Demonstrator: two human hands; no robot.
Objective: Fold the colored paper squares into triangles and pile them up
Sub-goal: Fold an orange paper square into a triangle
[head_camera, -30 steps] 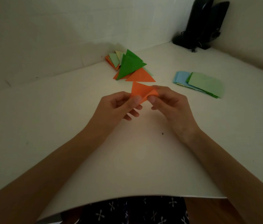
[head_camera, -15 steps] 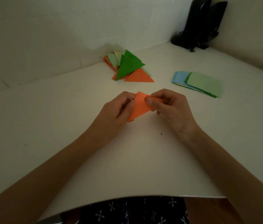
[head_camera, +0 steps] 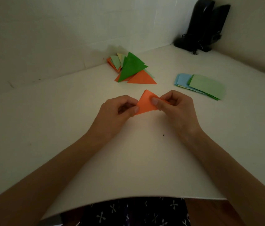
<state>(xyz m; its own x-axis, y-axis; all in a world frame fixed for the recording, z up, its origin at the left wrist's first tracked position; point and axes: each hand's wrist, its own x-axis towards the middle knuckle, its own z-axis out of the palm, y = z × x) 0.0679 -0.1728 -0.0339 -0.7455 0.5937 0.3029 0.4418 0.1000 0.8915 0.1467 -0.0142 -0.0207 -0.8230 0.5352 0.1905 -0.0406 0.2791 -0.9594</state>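
Orange paper (head_camera: 146, 103), folded, is pinched between both hands: left hand (head_camera: 118, 111) at its left corner, right hand (head_camera: 175, 106) at its right. White table (head_camera: 63, 119) meets pale walls (head_camera: 63, 30). Beyond the hands lie the triangle pile (head_camera: 131, 67), squares (head_camera: 200, 85) and black speakers (head_camera: 203, 25).

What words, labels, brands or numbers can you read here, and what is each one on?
No text can be read.
The orange paper, the pile of triangles and the squares: plain, no print.
The speakers: too dark to show any brand.
The fabric: white crosses, a pattern, not writing.
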